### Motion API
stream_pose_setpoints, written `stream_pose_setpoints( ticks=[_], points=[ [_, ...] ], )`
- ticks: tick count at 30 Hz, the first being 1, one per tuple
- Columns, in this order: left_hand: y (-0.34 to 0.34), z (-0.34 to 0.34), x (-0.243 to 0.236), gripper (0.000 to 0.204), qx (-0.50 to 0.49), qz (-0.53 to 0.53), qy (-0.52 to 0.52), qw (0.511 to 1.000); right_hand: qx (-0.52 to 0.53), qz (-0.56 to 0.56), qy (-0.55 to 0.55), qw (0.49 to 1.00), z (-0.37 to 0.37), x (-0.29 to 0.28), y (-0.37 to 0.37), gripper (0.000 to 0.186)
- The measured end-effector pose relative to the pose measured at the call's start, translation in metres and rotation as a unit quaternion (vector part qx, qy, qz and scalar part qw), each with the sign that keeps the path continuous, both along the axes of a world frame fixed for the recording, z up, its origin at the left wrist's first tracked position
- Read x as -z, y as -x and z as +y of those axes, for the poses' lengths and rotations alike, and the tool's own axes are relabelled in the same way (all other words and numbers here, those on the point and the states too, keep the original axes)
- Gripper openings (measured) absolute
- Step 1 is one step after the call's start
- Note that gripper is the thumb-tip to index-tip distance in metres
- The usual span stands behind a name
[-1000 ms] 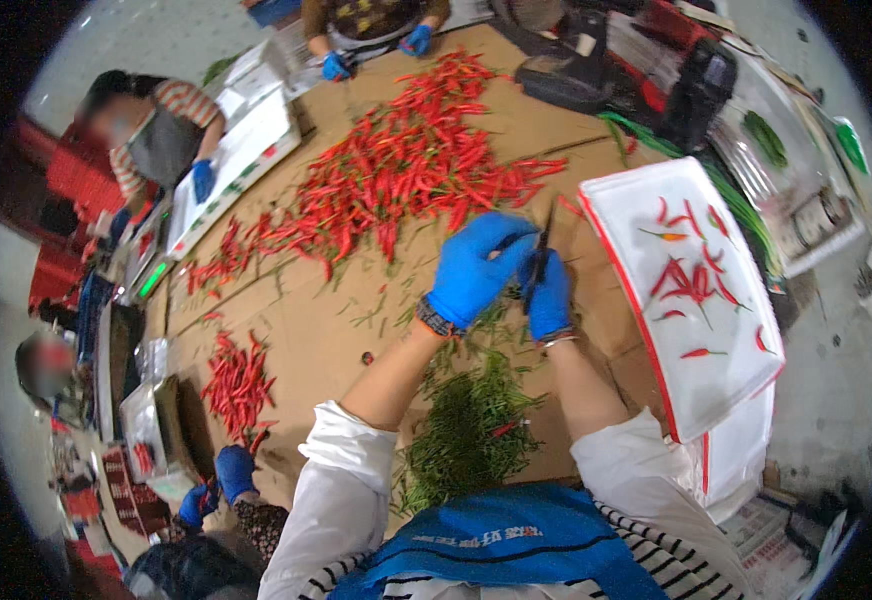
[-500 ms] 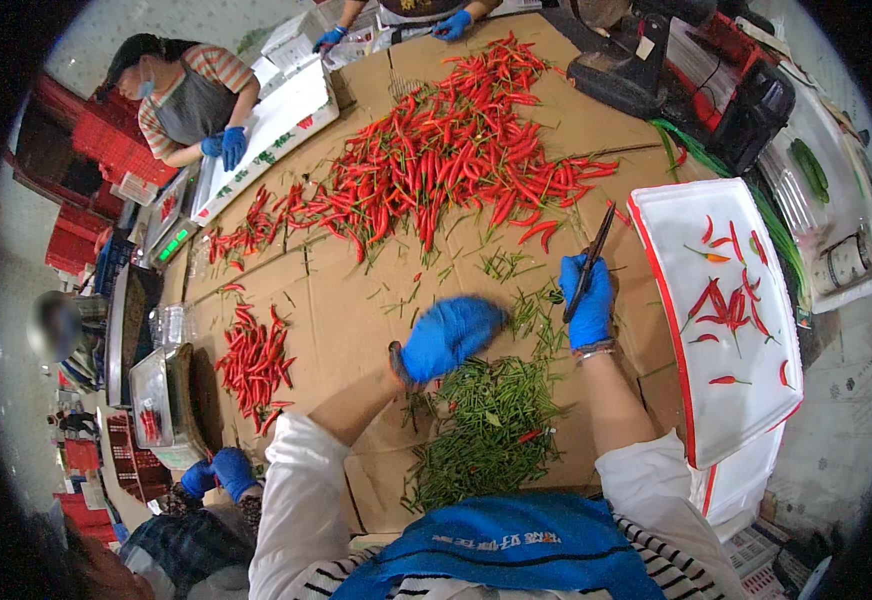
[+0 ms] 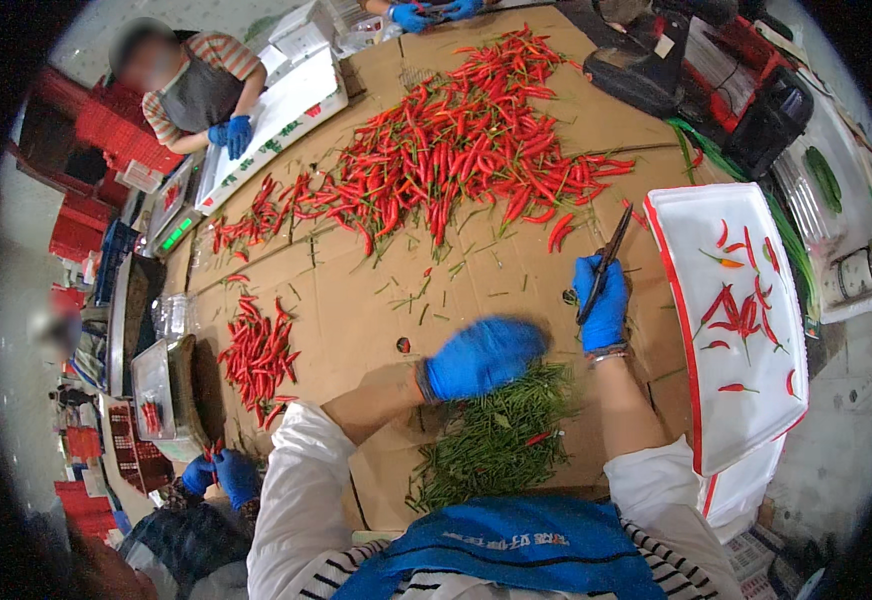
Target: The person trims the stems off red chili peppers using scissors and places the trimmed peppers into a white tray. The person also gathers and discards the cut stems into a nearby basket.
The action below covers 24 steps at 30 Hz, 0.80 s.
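My left hand [image 3: 486,358], in a blue glove, is low over the cardboard at the far edge of a heap of cut green stems [image 3: 491,440]. Motion smears its fingers, so their pose is unclear. In my right hand [image 3: 603,303], also gloved in blue, is a pair of dark scissors [image 3: 611,243], blades pointing away from me. Beyond both hands spreads a large heap of red chili peppers [image 3: 446,155]. To the left lies a smaller pile of red chilies [image 3: 258,350]. One red chili shows among the stems.
A white foam tray [image 3: 671,215] with a red rim holds several chilies at the right. Behind it stands a black device [image 3: 766,115]. Co-workers' gloved hands [image 3: 231,135] are at the far left, far edge and near left. A scale [image 3: 178,215] stands at the left.
My left hand has swept right and toward me. Loose stems that lay between my hands have left that spot and now lie at the heap. The right hand still grips the scissors.
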<state>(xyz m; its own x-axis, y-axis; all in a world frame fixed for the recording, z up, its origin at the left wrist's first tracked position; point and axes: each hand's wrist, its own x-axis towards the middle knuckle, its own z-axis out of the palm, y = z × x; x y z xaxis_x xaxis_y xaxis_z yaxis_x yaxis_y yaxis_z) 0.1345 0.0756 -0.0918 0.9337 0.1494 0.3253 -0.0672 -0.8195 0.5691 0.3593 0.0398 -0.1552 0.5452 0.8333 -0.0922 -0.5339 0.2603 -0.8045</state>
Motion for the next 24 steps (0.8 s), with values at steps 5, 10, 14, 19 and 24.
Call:
stream_pose_setpoints(
  ticks=[5,10,14,19,24],
  points=[
    [0.036,0.049,0.0,0.035,-0.337,0.039,-0.134,0.931,0.03,-0.091,0.058,0.994,0.001,-0.016,0.01,0.015],
    [0.023,-0.008,0.006,0.037,-0.116,0.027,-0.022,0.993,0.018,-0.085,0.043,0.995,-0.004,-0.024,0.013,0.015],
    [0.045,-0.024,-0.023,0.032,-0.162,-0.011,0.33,0.93,0.068,-0.447,0.137,0.881,0.0,-0.027,-0.001,0.024],
    [0.127,-0.024,-0.022,0.056,-0.296,0.056,0.027,0.953,-0.118,-0.678,0.386,0.614,-0.036,-0.062,-0.048,0.042],
    [0.144,-0.09,-0.035,0.093,-0.193,0.194,-0.075,0.959,-0.24,-0.758,0.474,0.377,-0.052,-0.091,-0.043,0.052]
  ],
)
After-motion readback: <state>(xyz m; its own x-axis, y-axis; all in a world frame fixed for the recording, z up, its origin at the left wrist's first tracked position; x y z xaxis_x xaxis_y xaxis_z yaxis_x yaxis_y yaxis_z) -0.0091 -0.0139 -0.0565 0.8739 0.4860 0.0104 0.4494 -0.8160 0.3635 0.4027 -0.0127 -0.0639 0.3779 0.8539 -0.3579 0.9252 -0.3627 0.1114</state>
